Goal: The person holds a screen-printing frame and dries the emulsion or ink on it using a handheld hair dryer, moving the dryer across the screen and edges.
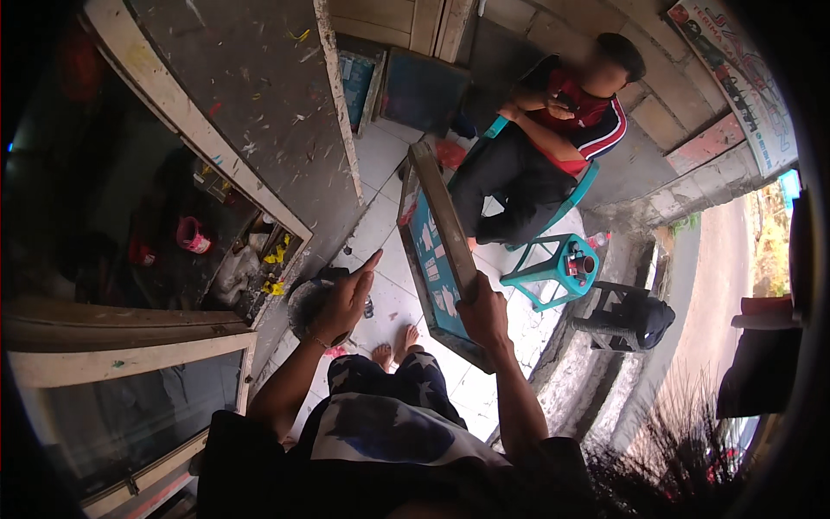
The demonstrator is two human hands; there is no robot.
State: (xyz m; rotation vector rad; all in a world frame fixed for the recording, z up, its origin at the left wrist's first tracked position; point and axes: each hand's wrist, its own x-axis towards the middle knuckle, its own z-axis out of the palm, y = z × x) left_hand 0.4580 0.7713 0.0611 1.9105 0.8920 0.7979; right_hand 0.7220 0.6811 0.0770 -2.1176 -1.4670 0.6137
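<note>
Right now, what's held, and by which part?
Right grip: a wooden-framed panel, held by the right side of its frame, toward the person's end. Left grip: open, nothing held.

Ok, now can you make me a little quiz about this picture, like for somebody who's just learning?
1. Which hand holds the wooden frame?
2. True or false: the teal stool is left of the wooden frame in the picture.
3. Where is the other person?
A) standing in a doorway
B) sitting on a chair
C) lying on the floor

Key:
1. The right hand.
2. False: it is to the right.
3. B.
</note>
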